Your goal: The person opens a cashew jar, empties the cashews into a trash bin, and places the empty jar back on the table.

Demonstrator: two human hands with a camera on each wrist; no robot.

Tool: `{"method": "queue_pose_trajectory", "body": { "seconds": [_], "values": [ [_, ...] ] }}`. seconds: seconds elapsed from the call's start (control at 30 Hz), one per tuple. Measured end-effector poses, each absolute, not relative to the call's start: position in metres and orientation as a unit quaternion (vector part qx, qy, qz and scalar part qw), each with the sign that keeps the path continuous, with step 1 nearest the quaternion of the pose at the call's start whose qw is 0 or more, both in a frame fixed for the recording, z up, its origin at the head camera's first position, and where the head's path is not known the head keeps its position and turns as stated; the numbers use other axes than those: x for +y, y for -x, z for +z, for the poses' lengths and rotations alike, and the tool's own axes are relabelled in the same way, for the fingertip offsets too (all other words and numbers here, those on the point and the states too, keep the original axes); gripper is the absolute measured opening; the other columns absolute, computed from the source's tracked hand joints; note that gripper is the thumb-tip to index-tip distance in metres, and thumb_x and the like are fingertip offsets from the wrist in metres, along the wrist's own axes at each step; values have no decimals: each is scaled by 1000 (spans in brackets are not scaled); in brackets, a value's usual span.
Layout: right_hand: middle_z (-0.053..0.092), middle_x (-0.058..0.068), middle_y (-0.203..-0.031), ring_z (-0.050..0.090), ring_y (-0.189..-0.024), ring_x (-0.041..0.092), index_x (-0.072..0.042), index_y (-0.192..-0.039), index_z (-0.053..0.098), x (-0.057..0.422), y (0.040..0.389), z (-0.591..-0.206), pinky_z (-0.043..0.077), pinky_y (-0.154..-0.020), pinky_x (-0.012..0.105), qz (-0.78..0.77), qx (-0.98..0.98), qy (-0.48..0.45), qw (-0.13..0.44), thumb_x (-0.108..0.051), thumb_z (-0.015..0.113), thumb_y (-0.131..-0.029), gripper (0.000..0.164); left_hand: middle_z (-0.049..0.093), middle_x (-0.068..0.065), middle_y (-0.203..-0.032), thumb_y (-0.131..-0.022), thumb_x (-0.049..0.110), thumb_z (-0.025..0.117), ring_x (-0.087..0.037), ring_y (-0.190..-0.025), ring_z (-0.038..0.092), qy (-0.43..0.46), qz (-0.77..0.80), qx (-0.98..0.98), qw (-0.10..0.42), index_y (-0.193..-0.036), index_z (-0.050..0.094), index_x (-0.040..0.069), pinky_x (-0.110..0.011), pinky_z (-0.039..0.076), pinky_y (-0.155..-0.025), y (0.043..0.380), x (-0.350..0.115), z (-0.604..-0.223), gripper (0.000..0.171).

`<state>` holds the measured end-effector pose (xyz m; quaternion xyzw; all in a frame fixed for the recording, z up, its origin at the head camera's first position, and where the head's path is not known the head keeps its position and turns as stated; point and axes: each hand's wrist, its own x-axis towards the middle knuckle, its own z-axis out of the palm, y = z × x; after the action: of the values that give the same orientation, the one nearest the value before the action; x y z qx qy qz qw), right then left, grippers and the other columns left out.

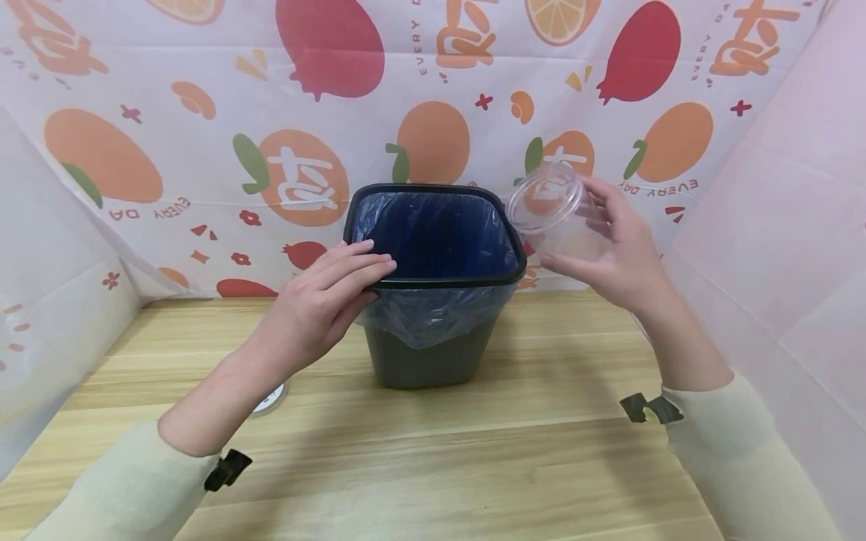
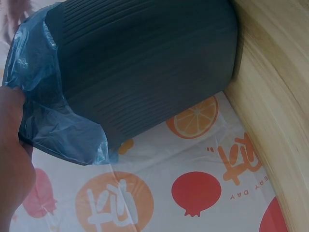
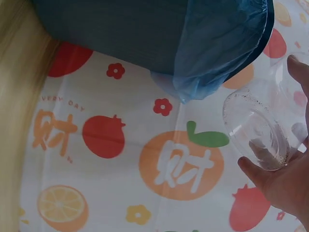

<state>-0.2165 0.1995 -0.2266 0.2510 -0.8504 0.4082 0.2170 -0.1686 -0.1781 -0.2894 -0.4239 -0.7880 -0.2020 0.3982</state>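
Observation:
A dark trash bin (image 1: 422,353) with a translucent blue bag (image 1: 446,312) folded over its black rim stands on the table. My left hand (image 1: 331,289) holds its near left rim, fingers over the edge and thumb outside. To the right, my right hand (image 1: 619,252) grips a clear plastic cup (image 1: 564,218), thumb below and fingers above. The cup is tilted, its round mouth towards the bin and beside the right rim. Small dark specks dot the cup's bottom (image 3: 256,128) in the right wrist view.
A round, pale lid-like disc (image 1: 271,400) lies on the wooden table (image 1: 433,458), partly hidden by my left forearm. Behind the bin hangs a fruit-printed cloth (image 1: 379,158). Pale side walls (image 1: 778,248) flank the table.

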Motion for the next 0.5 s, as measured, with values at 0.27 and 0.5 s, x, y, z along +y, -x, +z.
{"method": "queue_pose_trajectory", "body": {
  "seconds": [0.27,0.5],
  "values": [
    [54,4,-134,56,-119,18,-18,-144,47,200,197,-236,46,-108,44,484,-812,-239,222,-3,87,-72,84,66,-10,-130,-81,-6,76,-35,-129,56,424,-205,-787,398,-131,65,5,-54,39,-112,169,-179,-289,53],
    [50,4,-128,59,-118,20,-15,-146,44,214,204,-265,50,-102,29,548,-779,-222,207,4,82,-75,83,65,-11,-131,-81,-7,76,-36,-129,56,426,-206,-786,398,-131,64,5,-53,38,-113,170,-179,-289,53]
  ]
}}
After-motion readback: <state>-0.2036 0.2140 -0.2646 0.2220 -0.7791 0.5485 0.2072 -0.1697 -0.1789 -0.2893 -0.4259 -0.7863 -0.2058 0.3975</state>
